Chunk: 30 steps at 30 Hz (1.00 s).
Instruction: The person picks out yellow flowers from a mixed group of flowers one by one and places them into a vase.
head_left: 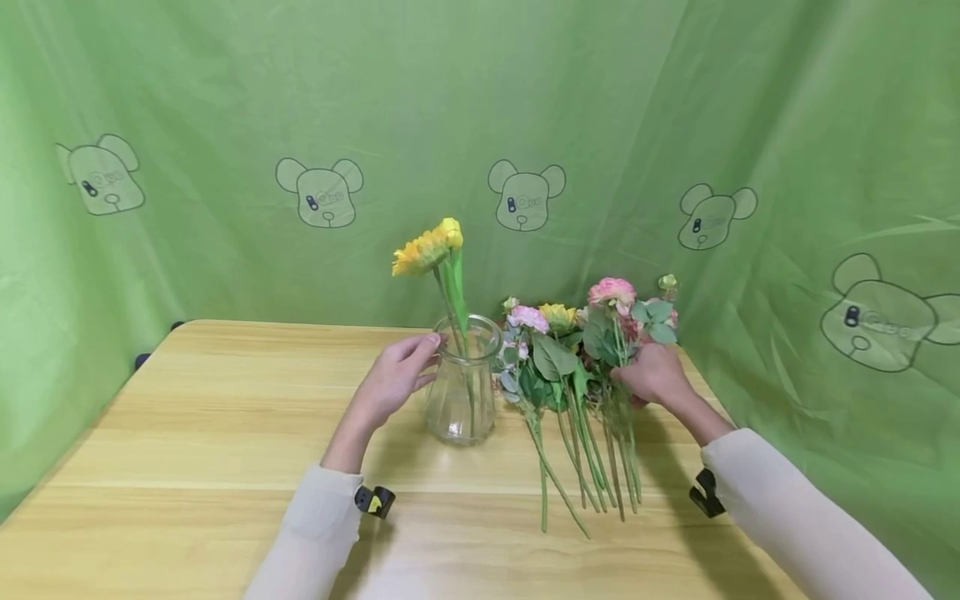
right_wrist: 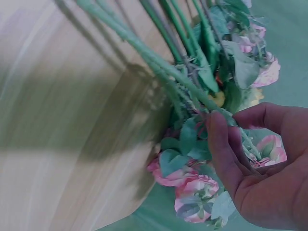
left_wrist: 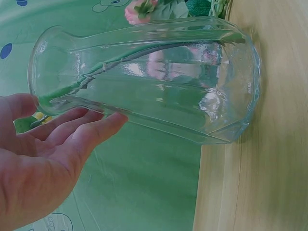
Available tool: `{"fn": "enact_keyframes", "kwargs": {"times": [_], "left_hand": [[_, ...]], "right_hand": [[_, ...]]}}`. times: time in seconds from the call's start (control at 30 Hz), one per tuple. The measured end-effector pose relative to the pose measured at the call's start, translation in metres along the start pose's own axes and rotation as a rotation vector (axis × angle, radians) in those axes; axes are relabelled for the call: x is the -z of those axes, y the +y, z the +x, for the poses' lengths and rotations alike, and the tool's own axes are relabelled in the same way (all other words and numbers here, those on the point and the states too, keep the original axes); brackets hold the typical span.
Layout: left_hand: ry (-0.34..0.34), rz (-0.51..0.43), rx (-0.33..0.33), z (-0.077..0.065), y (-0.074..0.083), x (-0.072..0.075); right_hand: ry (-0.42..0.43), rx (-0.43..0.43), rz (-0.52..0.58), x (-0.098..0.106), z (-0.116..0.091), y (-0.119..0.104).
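One extended left hand (head_left: pixel 393 375) touches clear glass vase (head_left: pixel 450 408), likely slippery, best neck-held; right hand (head_left: pixel 654 375) pinches slender green stem (right_wrist: pixel 145 52).

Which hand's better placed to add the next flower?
Right, probably: the right hand pinches a flower stem, while the left hand touches the glass vase near its rim, holding no flower.

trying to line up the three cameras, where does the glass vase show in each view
Head: the glass vase stands just right of the left hand, near the picture's centre.
Left wrist: large across the upper middle, turned sideways, mouth to the left.
Right wrist: not in it.
Shared landmark: the wooden table, visible in all three.
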<state>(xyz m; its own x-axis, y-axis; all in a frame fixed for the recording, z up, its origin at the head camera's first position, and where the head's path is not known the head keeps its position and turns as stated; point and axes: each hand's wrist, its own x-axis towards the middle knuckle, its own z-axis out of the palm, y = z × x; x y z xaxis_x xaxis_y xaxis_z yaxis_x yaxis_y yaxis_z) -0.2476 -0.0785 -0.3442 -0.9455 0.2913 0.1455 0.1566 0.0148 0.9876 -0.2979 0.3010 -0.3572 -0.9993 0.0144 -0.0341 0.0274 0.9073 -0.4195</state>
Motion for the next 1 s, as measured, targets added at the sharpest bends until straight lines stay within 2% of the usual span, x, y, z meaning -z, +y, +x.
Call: {"fn": "enact_keyframes", "kwargs": {"times": [0.2, 0.67, 0.83, 1.0], "left_hand": [[-0.002, -0.004, -0.002, 0.001, 0.0, 0.0], [0.001, 0.005, -0.003, -0.001, 0.001, 0.0], [0.003, 0.007, -0.003, -0.002, 0.001, 0.001], [-0.002, -0.002, -0.005, -0.001, 0.001, 0.0]], "right_hand": [[-0.04, -0.039, -0.017, -0.005, 0.0, 0.008], [-0.09, -0.023, -0.024, -0.009, 0.001, 0.015], [-0.052, 0.003, -0.072, -0.011, 0.003, 0.016], [0.044, 0.046, -0.072, -0.013, 0.004, 0.01]]}}
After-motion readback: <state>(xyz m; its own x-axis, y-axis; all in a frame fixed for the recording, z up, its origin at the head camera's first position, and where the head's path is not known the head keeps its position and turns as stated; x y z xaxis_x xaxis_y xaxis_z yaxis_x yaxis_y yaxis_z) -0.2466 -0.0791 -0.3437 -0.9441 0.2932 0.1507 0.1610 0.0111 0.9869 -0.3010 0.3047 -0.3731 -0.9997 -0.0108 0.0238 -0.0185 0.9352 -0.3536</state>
